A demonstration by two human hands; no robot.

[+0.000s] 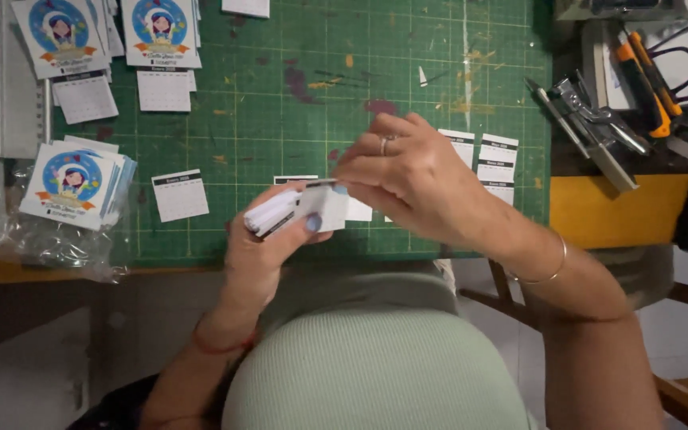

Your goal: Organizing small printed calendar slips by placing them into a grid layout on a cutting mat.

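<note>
My left hand [260,247] grips a small stack of white calendar sheets [296,209] above the near edge of the green cutting mat [296,95]. My right hand [412,179], with a ring on one finger and a thin bangle at the wrist, pinches the top right end of that same stack. More small calendar sheets [497,167] lie on the mat just behind my right hand. A single calendar sheet [180,195] lies on the mat to the left.
Piles of printed cards with a round cartoon picture [73,183] sit at left on a clear plastic bag, with further piles [159,32] at the top left. A stapler and pliers [591,127] and an orange-handled tool [643,76] lie right of the mat.
</note>
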